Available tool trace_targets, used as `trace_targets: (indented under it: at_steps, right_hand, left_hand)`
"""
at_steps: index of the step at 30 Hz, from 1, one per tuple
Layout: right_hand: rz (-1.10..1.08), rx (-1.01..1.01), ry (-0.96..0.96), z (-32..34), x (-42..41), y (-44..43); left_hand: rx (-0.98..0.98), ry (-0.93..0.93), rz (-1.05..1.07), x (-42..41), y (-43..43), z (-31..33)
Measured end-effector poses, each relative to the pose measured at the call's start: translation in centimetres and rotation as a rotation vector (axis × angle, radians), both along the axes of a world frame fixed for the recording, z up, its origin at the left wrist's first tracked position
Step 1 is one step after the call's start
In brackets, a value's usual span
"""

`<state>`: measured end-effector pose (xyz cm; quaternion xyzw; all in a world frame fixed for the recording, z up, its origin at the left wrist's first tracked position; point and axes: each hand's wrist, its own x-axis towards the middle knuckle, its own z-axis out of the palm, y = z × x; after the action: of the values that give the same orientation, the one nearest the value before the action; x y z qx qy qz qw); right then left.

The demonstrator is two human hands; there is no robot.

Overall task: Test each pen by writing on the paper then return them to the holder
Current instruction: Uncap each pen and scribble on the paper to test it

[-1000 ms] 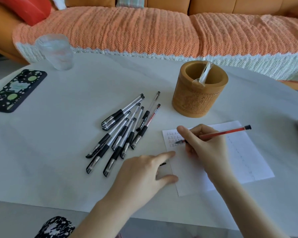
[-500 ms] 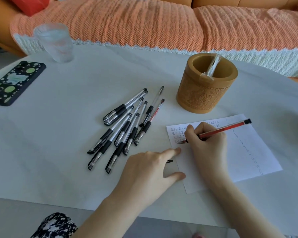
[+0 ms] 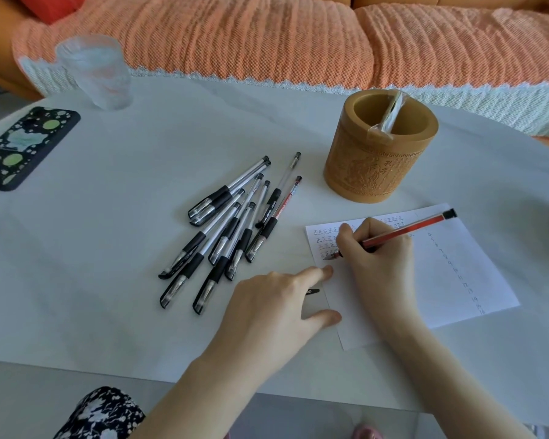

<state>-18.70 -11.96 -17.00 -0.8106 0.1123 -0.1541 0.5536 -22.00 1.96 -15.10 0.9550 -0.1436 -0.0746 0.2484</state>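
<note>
right hand (image 3: 374,261): i gripped red pen (image 3: 406,230), tip on paper (image 3: 441,280)
left hand (image 3: 276,305): fingers straight, pressed paper's 9 o'clock edge

- The white paper (image 3: 457,280) is laid flat at near right, with marks written along its far edge.
- A red pen (image 3: 403,231) is held slanted in the right hand (image 3: 377,258), its tip on the sheet's left part.
- Black-gripped clear pens (image 3: 229,229) are heaped to its left.
- The carved tan holder (image 3: 377,160) is stood upright beyond it.

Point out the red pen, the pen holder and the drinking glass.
red pen (image 3: 409,230), head view, mid barrel.
pen holder (image 3: 371,175), head view, carved front wall.
drinking glass (image 3: 99,77), head view, side wall.
</note>
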Motion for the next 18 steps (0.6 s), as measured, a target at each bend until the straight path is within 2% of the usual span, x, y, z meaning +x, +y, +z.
trace_targets:
  at_steps: [18]
  right_hand:
    - [-0.02, -0.051, -0.021, -0.18, 0.04, 0.02]
  left_hand:
    - [-0.011, -0.022, 0.008, -0.11, 0.02, 0.13]
